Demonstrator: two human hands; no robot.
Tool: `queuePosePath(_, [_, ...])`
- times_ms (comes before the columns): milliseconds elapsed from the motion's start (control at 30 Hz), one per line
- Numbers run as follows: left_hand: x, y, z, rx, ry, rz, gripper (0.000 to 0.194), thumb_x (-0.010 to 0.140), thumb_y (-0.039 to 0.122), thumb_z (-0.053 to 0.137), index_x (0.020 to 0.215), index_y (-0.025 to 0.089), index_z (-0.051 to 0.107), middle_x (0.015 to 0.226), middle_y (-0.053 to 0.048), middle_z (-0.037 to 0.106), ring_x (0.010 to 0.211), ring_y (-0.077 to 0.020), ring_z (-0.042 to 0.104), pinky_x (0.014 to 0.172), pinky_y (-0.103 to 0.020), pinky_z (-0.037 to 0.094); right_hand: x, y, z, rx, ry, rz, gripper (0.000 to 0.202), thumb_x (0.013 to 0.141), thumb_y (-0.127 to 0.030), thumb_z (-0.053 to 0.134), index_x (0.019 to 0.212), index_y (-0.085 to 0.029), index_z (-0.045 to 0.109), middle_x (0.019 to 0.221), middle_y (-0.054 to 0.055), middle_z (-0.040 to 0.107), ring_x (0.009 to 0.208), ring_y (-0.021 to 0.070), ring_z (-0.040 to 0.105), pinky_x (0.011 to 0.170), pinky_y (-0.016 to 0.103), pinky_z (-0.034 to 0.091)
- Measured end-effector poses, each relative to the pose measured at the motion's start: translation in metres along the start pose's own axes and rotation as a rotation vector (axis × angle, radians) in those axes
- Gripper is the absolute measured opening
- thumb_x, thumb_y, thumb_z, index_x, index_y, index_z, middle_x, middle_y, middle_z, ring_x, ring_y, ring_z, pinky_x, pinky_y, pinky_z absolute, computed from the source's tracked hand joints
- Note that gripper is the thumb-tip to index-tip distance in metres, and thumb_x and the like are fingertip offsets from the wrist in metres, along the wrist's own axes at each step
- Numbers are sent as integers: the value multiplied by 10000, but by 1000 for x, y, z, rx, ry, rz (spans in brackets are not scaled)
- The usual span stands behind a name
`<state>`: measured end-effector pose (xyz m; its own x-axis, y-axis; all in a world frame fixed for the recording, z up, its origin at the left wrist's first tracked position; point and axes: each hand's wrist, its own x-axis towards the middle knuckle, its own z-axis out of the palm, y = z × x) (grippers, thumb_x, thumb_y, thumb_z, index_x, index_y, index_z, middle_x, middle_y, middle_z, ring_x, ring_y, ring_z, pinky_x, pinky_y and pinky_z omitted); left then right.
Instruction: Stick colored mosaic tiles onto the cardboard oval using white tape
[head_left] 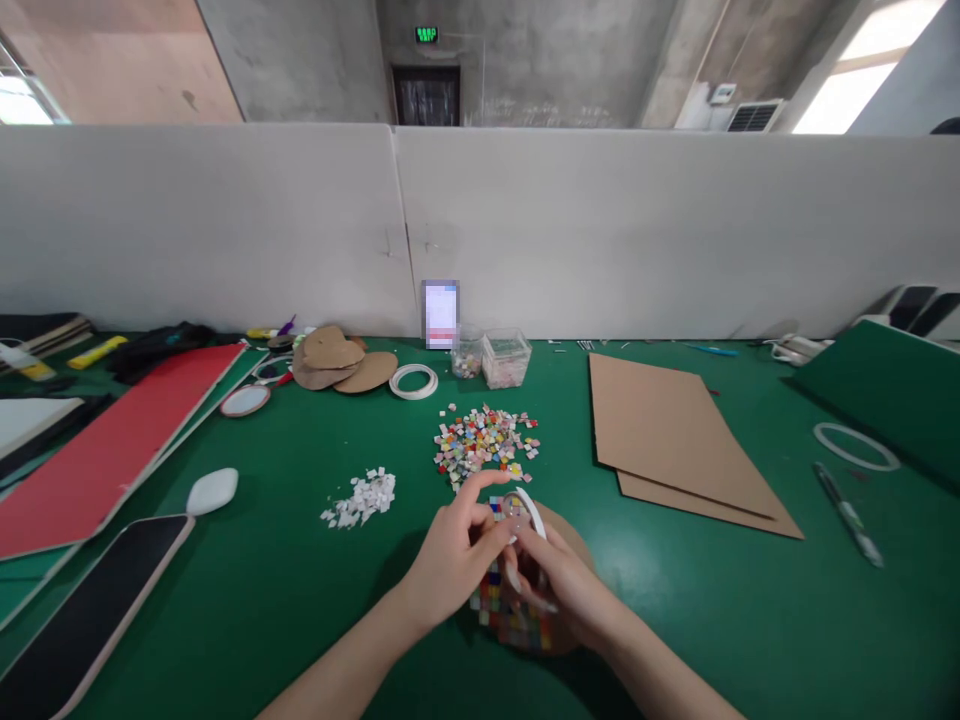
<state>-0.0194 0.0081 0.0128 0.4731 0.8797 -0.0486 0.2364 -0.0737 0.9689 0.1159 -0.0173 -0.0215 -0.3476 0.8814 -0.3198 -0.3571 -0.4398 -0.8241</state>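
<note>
A roll of white tape is held up in my right hand, whose fingers curl around its ring. The thumb and fingers of my left hand close on the near edge of the roll, pinching at the tape there. Exactly what lies between those left fingertips is partly hidden. Beneath both hands, a round cardboard disc bears rows of small coloured square tiles. Just beyond my fingers lies a loose heap of coloured tiles. A pile of white paper scraps is left of my left hand.
Cardboard sheets lie to the right, with a pen farther out. At the back stand a clear box, a jar and a lit phone. Stacked cardboard discs and a red board are left.
</note>
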Motion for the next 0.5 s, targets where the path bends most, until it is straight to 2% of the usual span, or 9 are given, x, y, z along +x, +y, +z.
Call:
queuePosePath(167, [-1,-3,3,96,77,24,314,839,376,488,1095,208,418,549,72,433,518,-113,485,521,-214,369,-2,0,2,35,-18,-61,397,797,-532,497,626,-180,432,390,-87,369,324,38,249,362,189,210])
queuePosePath(267, [-2,-3,0,248,217,126,135,875,332,424,912,205,449,617,44,460,559,-106,472,547,-208,368,-1,1,2,72,12,-115,403,832,-492,481,586,-176,427,395,-83,344,344,46,260,385,194,243])
queuePosePath(300, [-3,-3,-2,314,236,171,128,890,308,390,853,202,452,642,31,481,575,-105,474,558,-207,367,-1,1,1,72,25,-134,402,840,-479,479,581,-176,423,399,-83,335,350,47,255,387,194,239])
queuePosePath(333, [-3,-2,-3,385,223,220,154,899,284,364,807,199,454,661,19,501,584,-104,479,563,-207,365,-1,1,0,66,42,-155,401,841,-475,482,581,-177,421,405,-83,330,357,48,252,390,194,233])
queuePosePath(400, [-4,-1,-6,542,117,322,188,898,251,350,759,194,461,671,5,524,577,-106,487,551,-212,354,0,2,-2,34,88,-181,400,826,-489,504,590,-176,427,426,-78,338,381,54,268,399,193,225])
queuePosePath(500, [-4,0,-6,729,-20,416,129,865,220,377,780,189,470,661,-5,555,554,-120,510,526,-225,351,1,5,-5,1,177,-143,409,767,-535,557,612,-171,455,480,-66,379,425,58,300,414,187,231])
